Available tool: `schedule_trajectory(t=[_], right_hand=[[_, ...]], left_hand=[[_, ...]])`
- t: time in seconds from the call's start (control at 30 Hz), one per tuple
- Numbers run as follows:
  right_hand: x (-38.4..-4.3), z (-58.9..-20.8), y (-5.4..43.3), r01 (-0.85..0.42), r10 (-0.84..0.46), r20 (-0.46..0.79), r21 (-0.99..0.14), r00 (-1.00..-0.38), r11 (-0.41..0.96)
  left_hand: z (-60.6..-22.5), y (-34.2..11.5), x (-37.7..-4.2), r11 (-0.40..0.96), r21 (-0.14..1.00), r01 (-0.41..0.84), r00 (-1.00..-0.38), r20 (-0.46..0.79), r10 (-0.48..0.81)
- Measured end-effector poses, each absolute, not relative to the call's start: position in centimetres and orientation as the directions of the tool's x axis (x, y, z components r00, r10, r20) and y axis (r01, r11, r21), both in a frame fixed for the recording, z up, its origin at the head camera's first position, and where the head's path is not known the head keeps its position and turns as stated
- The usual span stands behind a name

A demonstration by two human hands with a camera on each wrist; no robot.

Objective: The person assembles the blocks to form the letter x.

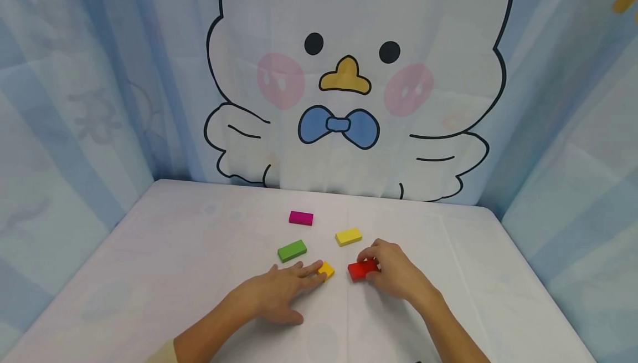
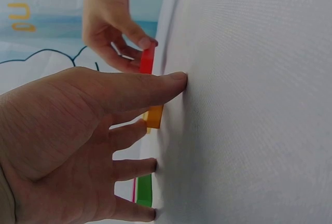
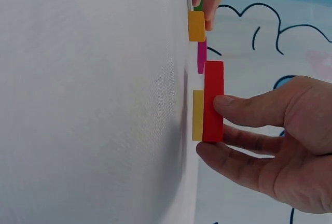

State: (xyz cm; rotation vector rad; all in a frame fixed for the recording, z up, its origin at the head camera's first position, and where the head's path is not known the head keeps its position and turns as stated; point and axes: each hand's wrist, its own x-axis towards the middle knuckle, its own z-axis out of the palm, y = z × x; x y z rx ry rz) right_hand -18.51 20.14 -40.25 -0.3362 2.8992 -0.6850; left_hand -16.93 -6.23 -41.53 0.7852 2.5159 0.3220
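My right hand (image 1: 399, 274) pinches a red block (image 1: 359, 271) between thumb and fingers. In the right wrist view the red block (image 3: 213, 81) stands slightly off the white tabletop. To its left, my left hand (image 1: 279, 294) reaches over the table with fingers straight and spread. Its fingertips touch a small orange-yellow block (image 1: 326, 270), partly covering it. The left thumb (image 2: 174, 80) points out, apart from the block. A green block (image 1: 292, 251) lies just beyond the left hand, and a yellow block (image 1: 348, 236) lies beyond the red one.
Farthest back on the white table (image 1: 174, 252) lies a magenta block (image 1: 301, 218). Behind the table's far edge hangs a curtain (image 1: 344, 169) with a cartoon bird, and light blue curtains (image 1: 75, 102) enclose the sides.
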Motion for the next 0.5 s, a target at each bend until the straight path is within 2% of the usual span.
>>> schedule_trajectory(t=[0.5], right_hand=[[-17.98, -40.49, 19.24, -0.174, -0.256, -0.114, -0.471, -0.96, 0.864]], left_hand=[[-41.87, -6.36, -17.08, 0.8, 0.355, 0.483, -0.719, -0.361, 0.594]])
